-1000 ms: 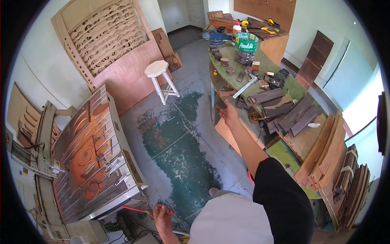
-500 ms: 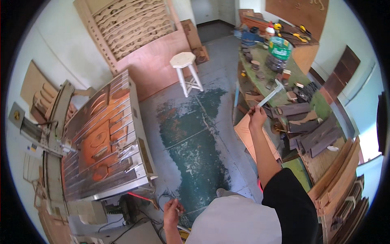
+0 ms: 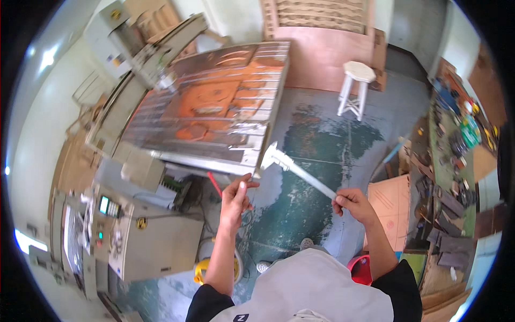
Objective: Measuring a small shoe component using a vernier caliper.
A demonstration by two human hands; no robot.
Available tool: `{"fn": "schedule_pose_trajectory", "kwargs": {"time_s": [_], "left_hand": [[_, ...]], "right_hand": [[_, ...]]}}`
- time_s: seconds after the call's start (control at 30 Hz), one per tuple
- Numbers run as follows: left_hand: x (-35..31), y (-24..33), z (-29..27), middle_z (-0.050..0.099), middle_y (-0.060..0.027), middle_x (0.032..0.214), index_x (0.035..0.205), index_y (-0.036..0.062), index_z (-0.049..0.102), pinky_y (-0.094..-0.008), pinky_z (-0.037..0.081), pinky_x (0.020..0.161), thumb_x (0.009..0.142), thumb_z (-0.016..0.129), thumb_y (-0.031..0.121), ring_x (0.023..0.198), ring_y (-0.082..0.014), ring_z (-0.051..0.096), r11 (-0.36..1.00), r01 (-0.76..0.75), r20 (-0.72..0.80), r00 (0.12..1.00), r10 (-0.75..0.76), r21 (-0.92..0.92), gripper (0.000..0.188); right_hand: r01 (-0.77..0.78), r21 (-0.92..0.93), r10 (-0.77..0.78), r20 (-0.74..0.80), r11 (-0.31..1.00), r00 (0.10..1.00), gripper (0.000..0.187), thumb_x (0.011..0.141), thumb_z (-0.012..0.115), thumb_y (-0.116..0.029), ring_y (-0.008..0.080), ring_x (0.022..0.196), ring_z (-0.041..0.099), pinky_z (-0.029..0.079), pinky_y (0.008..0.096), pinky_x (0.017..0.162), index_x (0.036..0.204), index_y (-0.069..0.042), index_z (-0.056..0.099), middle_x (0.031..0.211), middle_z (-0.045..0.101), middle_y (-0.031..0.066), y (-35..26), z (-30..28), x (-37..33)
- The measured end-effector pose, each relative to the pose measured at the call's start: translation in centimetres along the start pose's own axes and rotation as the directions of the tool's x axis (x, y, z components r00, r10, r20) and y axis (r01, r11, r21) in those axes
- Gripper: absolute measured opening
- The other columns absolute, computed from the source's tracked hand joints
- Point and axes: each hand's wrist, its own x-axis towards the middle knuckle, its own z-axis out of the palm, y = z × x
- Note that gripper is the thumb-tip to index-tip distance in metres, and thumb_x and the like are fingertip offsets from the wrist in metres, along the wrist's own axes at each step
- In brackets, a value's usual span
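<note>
In my right hand (image 3: 351, 205) is a vernier caliper (image 3: 306, 174), pinched between thumb and fingers at the far end of its beam. Its jaws point up and left, close to the front corner of a slatted machine bed (image 3: 244, 161). My left hand (image 3: 236, 201) is raised a little left of the caliper jaws, not touching them. The left fingers are partly curled against the thumb, with one finger reaching to the right; whatever they may hold is too small to make out.
A beige control cabinet (image 3: 155, 239) stands at the lower left, beside a yellow object (image 3: 201, 271) on the floor. Ahead is a white stool (image 3: 358, 72). A cluttered workbench (image 3: 450, 134) runs along the right, with a red bucket (image 3: 362, 271) near my right arm.
My view has swung left toward the machine. The right hand has brought the caliper away from the workbench to in front of me, and my left hand has risen.
</note>
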Motion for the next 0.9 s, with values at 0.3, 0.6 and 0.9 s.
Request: {"fn": "schedule_pose_trajectory", "kwargs": {"time_s": [0.3, 0.6, 0.9], "left_hand": [[-12.1, -1.8, -10.8, 0.067, -0.0086, 0.070, 0.082, -0.0003, 0.066, -0.0226, 0.040, 0.046, 0.089, 0.067, 0.015, 0.041, -0.0045, 0.041, 0.982, 0.118, -0.175, 0.974, -0.143, -0.145, 0.017], [-21.4, -3.4, -15.7, 0.067, -0.0120, 0.069, 0.078, 0.0019, 0.063, -0.0215, 0.041, 0.044, 0.088, 0.066, 0.005, 0.040, -0.0047, 0.042, 0.913, -0.049, -0.393, 0.911, -0.125, -0.405, 0.011], [-26.2, 0.5, -19.6, 0.056, 0.0040, 0.059, 0.073, 0.0036, 0.061, -0.0190, 0.039, 0.044, 0.088, 0.070, 0.014, 0.049, -0.0021, 0.047, 0.975, -0.068, -0.571, 0.818, -0.067, -0.211, 0.020]], "right_hand": [[0.099, -0.470, 0.105, 0.390, 0.877, 0.915, 0.016, 0.093, 0.060, -0.015, 0.0132, 0.061, 0.060, 0.048, 0.0297, 0.058, 0.089, 0.000, 0.065, 0.068, 0.063, 0.0056, 0.7, 10.9, 5.3], [0.630, -0.607, -0.269, 0.582, 0.484, 0.767, 0.035, 0.078, 0.078, -0.029, 0.0277, 0.058, 0.062, 0.048, 0.0375, 0.054, 0.098, -0.004, 0.063, 0.073, 0.064, 0.0123, -1.1, 32.7, 8.8], [0.848, -0.483, -0.370, 0.763, 0.218, 0.530, 0.042, 0.075, 0.076, -0.032, 0.0281, 0.055, 0.063, 0.050, 0.0376, 0.050, 0.101, -0.003, 0.061, 0.065, 0.064, 0.0114, -3.2, 41.0, 9.9]]}}
